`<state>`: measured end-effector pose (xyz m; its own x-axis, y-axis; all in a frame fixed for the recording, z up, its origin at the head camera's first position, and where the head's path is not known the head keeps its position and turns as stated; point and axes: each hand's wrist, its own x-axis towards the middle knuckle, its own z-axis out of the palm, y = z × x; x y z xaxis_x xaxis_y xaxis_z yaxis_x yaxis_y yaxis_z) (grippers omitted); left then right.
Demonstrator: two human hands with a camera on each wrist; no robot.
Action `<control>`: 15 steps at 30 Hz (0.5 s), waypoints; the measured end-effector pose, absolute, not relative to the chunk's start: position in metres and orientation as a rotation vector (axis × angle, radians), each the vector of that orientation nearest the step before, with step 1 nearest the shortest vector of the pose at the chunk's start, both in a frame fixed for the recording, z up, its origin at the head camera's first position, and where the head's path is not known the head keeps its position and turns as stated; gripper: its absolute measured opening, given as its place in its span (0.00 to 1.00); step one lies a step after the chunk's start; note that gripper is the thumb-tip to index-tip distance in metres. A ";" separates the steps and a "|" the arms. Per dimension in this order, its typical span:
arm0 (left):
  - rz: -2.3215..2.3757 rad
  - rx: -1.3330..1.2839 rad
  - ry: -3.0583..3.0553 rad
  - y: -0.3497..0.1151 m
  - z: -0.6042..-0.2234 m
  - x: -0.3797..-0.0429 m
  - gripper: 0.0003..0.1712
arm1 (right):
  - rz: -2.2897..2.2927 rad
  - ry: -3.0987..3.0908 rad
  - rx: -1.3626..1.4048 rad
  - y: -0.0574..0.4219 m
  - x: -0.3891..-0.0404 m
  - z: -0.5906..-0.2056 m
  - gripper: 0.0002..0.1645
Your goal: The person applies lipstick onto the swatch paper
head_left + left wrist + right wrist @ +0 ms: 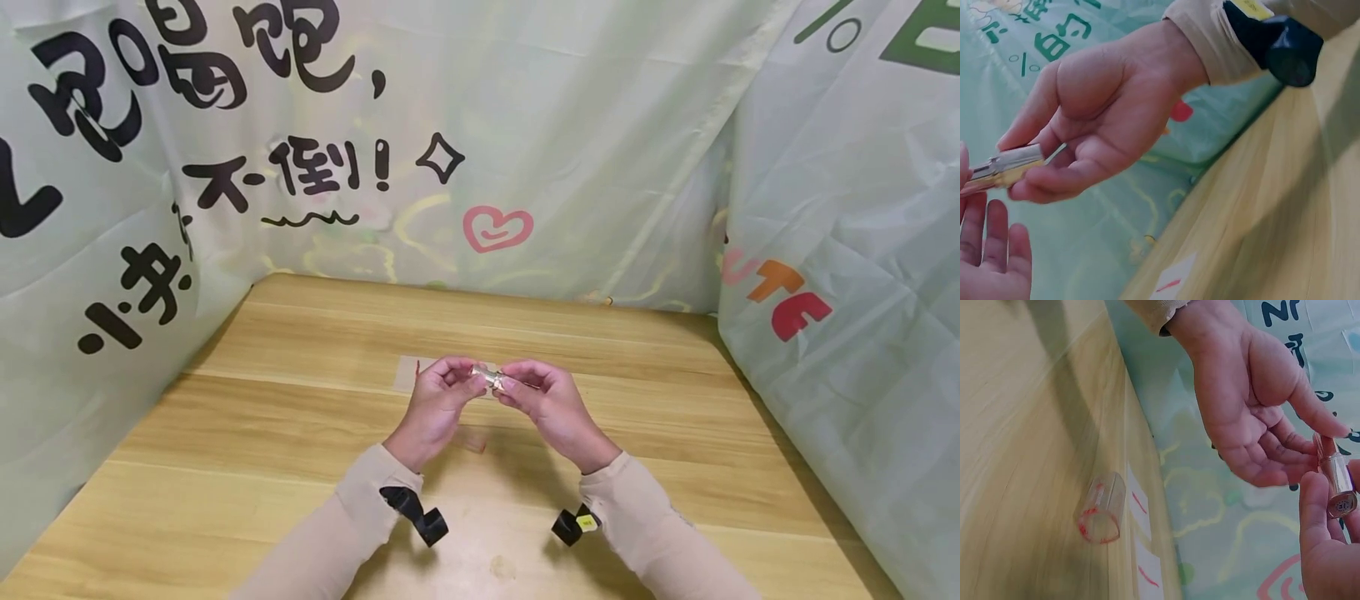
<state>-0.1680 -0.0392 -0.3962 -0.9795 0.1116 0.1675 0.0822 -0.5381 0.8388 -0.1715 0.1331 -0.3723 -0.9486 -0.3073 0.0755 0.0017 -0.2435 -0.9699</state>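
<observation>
A shiny silver-gold lipstick tube (487,377) is held up between both hands over the table. My left hand (437,404) pinches one end between thumb and fingers. At the other end, my right hand (553,406) grips it the same way. In the right wrist view the lipstick tube (1335,475) shows a round label on its base, on the right hand's side. The left wrist view shows the right thumb lying along the metal tube (1016,164), while the left fingertips meet it from the frame's edge.
On the wooden table (300,467), a clear tube-shaped cover (1102,503) with a red-smeared rim lies below the hands. White paper strips (1138,503) with red strokes lie beyond it. Printed curtains (600,167) close in the back and both sides.
</observation>
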 end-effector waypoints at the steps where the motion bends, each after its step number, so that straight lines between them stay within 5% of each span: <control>1: 2.674 0.326 1.553 -0.041 -0.396 -0.168 0.13 | -2.301 1.796 -0.364 0.135 -0.171 -0.373 0.09; 6: 2.380 0.437 1.898 -0.054 -0.399 -0.172 0.23 | -2.324 1.800 -0.322 0.146 -0.171 -0.377 0.09; 15: 1.671 0.611 2.505 -0.071 -0.415 -0.179 0.16 | -2.350 1.794 -0.309 0.161 -0.170 -0.388 0.08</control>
<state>-0.1792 -0.0714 -0.4153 -0.9187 0.3614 0.1594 0.2859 0.3300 0.8996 -0.1705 0.1609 -0.3875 -0.9643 -0.2573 0.0621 0.0079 -0.2625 -0.9649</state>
